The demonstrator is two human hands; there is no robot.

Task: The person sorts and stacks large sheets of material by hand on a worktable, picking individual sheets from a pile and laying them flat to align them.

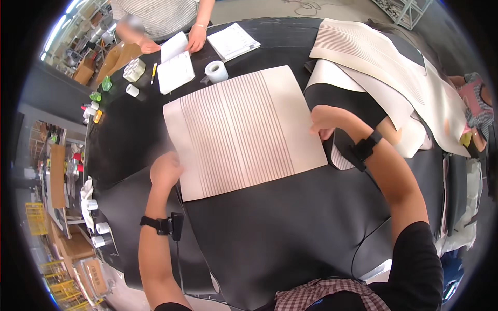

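A cream sheet (236, 132) with narrow dark stripes down its middle spreads between my hands above the black material on the table. At its left edge, my left hand (166, 170) has its fingers closed on the margin. My right hand (328, 122) pinches the opposite edge, the thumb and fingertips partly hidden by the sheet. Both wrists wear black straps with small boxes. The sheet's far-left corner curls slightly, while its near edge lies over the black material (280, 217).
Larger striped and plain cream sheets (384, 72) are heaped on the right. Across the table, another person's hands (196, 39) touch an open notebook (176, 70). A roll of white tape (216, 71), a pen (154, 73) and a stack of papers (233, 41) lie beyond the sheet.
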